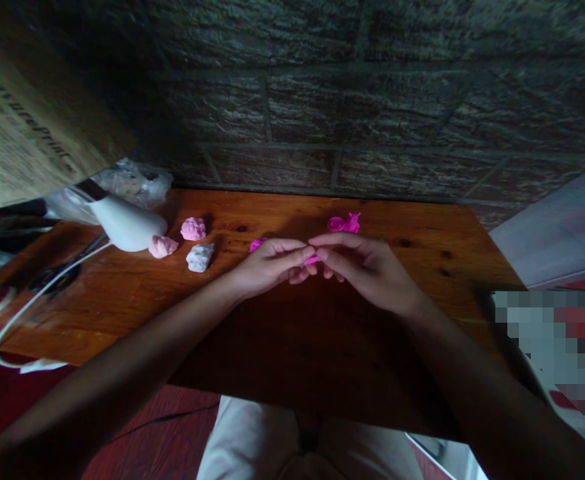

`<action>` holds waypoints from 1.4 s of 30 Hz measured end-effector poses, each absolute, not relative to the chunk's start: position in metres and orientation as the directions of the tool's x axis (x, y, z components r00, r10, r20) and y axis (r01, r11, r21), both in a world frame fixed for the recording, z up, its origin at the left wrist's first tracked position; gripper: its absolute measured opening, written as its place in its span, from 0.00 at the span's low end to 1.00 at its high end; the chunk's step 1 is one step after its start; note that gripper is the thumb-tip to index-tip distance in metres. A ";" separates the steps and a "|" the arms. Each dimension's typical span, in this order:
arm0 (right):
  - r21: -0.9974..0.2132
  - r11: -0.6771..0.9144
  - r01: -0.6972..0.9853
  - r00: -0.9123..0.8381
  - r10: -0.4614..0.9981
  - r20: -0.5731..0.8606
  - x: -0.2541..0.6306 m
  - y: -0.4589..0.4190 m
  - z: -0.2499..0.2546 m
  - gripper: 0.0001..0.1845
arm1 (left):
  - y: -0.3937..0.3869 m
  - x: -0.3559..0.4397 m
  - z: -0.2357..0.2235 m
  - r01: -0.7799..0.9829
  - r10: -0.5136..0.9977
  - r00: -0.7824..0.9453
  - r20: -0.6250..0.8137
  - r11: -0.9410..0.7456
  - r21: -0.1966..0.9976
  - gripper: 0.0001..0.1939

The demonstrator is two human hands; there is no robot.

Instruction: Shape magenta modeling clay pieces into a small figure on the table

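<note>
Above the middle of the wooden table, my left hand (275,261) and my right hand (369,267) meet at the fingertips. Both pinch a small bright pink piece of modelling clay (311,260) between thumb and fingers; most of it is covered. Just behind my left hand, a bright pink clay lump (257,245) is partly hidden. A bright pink clay figure (345,223) with a coiled, shell-like part rests beyond my right hand. Farther left lie a pink clay lump (193,229), a paler pink lump (163,247) and a white lump (201,257).
The wooden table (452,267) meets a stone-patterned wall (302,107). At left are a white, rounded lamp-like object (131,225) with a white cable (52,283), a clear plastic bag (139,181), dark scissors-like handles (55,277) and a printed brown sheet (37,120) overhead.
</note>
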State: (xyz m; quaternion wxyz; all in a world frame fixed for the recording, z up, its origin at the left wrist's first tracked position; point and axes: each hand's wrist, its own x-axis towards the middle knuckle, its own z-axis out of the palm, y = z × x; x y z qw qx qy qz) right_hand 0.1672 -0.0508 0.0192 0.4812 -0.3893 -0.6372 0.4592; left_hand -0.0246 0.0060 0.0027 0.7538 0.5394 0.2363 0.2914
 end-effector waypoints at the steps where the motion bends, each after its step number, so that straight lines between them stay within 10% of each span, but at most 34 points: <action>1: -0.957 0.284 0.060 -0.233 0.936 0.263 0.167 -0.051 0.019 0.11 | 0.006 -0.024 0.003 -0.185 0.697 0.715 -0.054 0.264 0.947 0.18; 30: -0.974 0.196 0.111 -0.139 0.974 0.180 0.167 -0.047 0.017 0.16 | 0.011 -0.025 -0.005 -0.252 0.786 0.617 -0.044 0.250 0.935 0.14; 42: -0.989 -0.028 -0.147 -0.190 0.982 0.000 0.164 -0.049 0.016 0.14 | 0.013 -0.028 -0.007 -0.287 0.797 0.583 0.159 0.019 0.958 0.10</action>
